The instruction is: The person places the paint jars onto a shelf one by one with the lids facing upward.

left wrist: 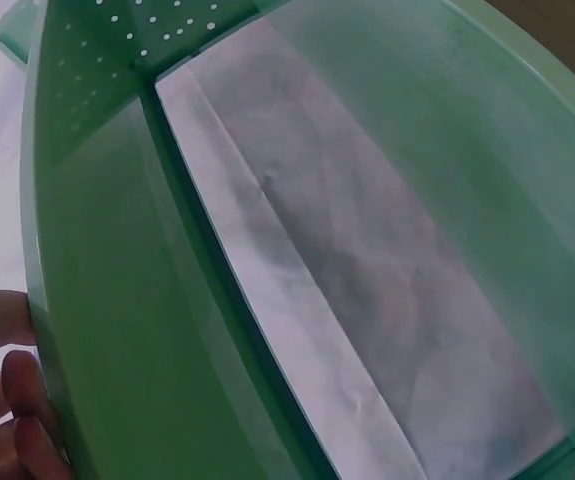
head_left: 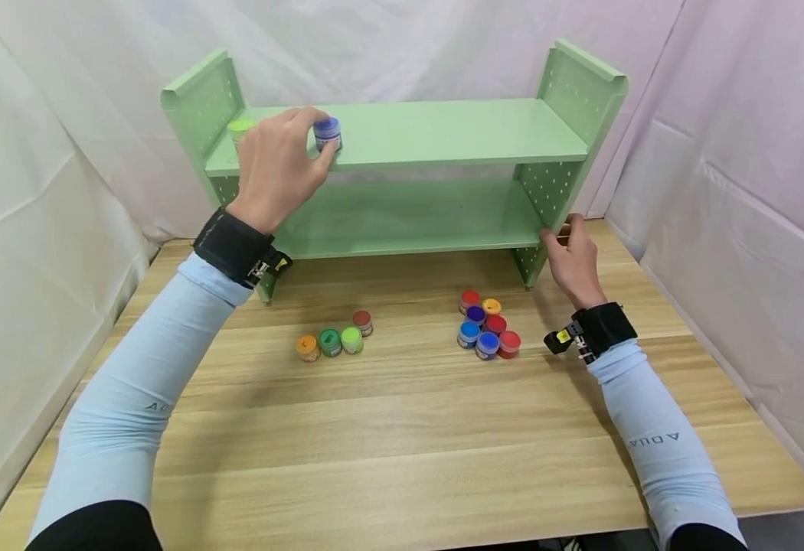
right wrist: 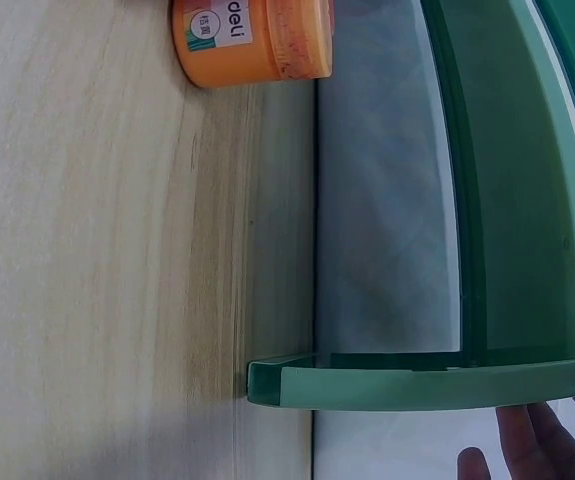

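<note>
My left hand (head_left: 279, 170) pinches a small paint jar with a blue lid (head_left: 328, 132) between thumb and fingers, at the front of the upper board of a green two-tier shelf (head_left: 436, 132). A jar with a lime-yellow lid (head_left: 240, 128) stands at that board's left end, partly behind the hand. In the left wrist view, curled fingers (left wrist: 32, 405) show beside the shelf edge; the blue-lidded jar is out of sight there. My right hand (head_left: 574, 262) holds the lower part of the shelf's right side panel (head_left: 548, 191), with fingers (right wrist: 537, 440) along its outer face.
On the wooden table (head_left: 402, 428), a left group has an orange jar (head_left: 308, 348), two green jars and a brown-lidded jar (head_left: 362, 322). Several red, blue and orange jars (head_left: 488, 344) cluster at the right. White cloth (head_left: 388, 46) hangs behind and at both sides.
</note>
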{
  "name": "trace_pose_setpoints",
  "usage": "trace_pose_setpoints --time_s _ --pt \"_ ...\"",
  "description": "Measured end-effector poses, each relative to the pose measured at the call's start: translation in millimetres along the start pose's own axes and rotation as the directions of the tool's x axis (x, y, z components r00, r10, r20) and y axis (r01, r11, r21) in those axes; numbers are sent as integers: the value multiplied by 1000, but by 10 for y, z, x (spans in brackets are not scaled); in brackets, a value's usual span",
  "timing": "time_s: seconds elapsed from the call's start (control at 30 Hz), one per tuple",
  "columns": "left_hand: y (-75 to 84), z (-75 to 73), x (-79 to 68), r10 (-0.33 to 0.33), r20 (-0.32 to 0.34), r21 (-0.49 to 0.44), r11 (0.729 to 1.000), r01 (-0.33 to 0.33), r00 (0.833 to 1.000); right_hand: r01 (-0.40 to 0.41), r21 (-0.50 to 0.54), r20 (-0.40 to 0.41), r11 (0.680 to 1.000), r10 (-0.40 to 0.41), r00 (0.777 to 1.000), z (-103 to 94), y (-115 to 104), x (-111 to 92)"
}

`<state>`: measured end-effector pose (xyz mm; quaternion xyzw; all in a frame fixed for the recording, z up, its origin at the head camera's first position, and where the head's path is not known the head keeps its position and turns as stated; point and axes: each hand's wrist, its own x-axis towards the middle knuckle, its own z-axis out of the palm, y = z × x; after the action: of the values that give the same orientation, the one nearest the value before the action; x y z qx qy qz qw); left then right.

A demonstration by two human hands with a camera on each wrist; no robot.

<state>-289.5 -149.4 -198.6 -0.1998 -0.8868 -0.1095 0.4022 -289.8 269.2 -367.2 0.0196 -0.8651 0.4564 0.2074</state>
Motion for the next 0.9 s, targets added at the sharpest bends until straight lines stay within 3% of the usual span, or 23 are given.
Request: trace_pose_setpoints --time_s 0.3,0.57,0.7,0.9 --pt "-13 3 -22 37 -39 -4 999 -37 999 2 -7 -2 1000 -2 1000 1 -3 -6" --pt "-51 -6 -90 120 -113 -48 991 -126 986 5 -17 -9 1000 -5 1000 -7 4 3" --pt "-56 5 -143 163 -196 -82 980 -182 967 0 -15 -6 1000 0 1000 -12 6 0" --pt "-7 -1 -341 215 -328 -135 953 -271 920 -5 -20 0 1000 5 1000 -4 16 -16"
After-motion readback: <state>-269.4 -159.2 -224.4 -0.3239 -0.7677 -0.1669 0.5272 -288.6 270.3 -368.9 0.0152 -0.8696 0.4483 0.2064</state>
